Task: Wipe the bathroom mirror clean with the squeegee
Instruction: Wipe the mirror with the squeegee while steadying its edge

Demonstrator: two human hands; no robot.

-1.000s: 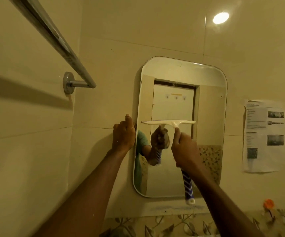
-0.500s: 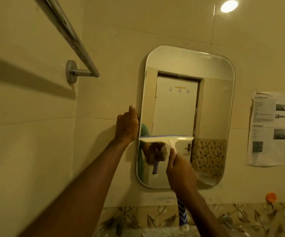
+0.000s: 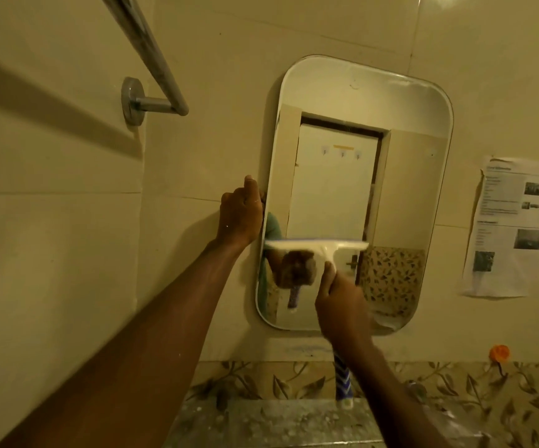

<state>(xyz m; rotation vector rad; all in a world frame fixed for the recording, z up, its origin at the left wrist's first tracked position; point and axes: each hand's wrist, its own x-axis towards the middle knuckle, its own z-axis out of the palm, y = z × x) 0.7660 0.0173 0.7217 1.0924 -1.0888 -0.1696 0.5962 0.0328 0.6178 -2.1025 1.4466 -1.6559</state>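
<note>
A rounded rectangular mirror point(image 3: 407, 124) hangs on the cream tiled wall. My right hand point(image 3: 342, 305) grips the squeegee point(image 3: 316, 245) by its neck. Its white blade lies flat across the lower left part of the glass, and its blue-and-white zigzag handle point(image 3: 342, 379) sticks out below my wrist. My left hand point(image 3: 239, 215) clasps the mirror's left edge at mid height. The glass reflects my hand, the handle and a white door.
A chrome towel rail point(image 3: 151, 59) juts from the left wall, above my left arm. A printed paper notice point(image 3: 514, 227) is stuck to the wall right of the mirror. Below run a leaf-patterned tile border point(image 3: 281, 379), an orange hook point(image 3: 499, 352) and a speckled ledge point(image 3: 261, 421).
My right hand has drawn the squeegee down the glass from mid height into the lower part. My left hand has kept its hold on the mirror's edge.
</note>
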